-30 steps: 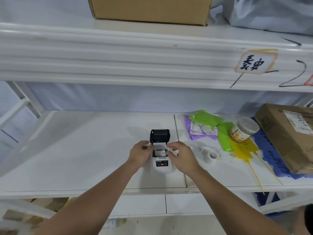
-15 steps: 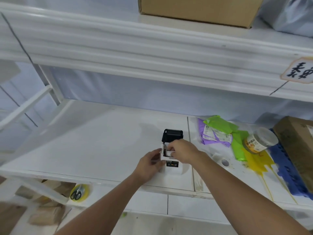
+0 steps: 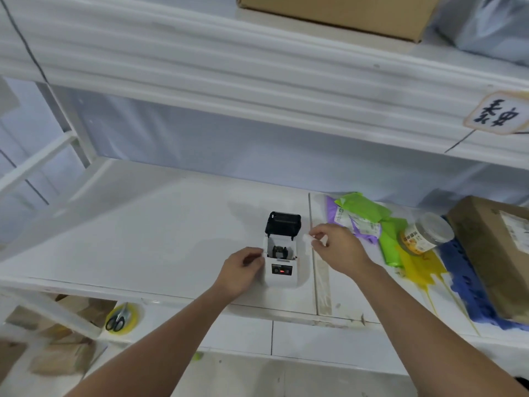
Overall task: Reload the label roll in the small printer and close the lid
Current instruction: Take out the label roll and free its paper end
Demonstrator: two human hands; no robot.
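The small white printer (image 3: 281,275) stands on the white shelf (image 3: 148,239), its black lid (image 3: 283,223) tipped up and back. The roll bay (image 3: 280,251) is open and shows dark inner parts, with no paper in it. My left hand (image 3: 242,272) grips the printer's left side. My right hand (image 3: 336,247) is lifted just right of the lid, pinching a small white roll core (image 3: 307,237) between thumb and fingertips. The new roll seen earlier on the shelf is hidden behind my right hand.
Right of the printer lie green and purple mailer bags (image 3: 362,217), a clear jar (image 3: 426,236), yellow and blue bags and a cardboard box (image 3: 495,253). An upper shelf beam (image 3: 257,78) hangs overhead. Scissors on a tape roll (image 3: 118,319) sit below left.
My right hand has come out of the roll bay and moved right, holding a small white core. The bay now shows no paper. The view has swung left.
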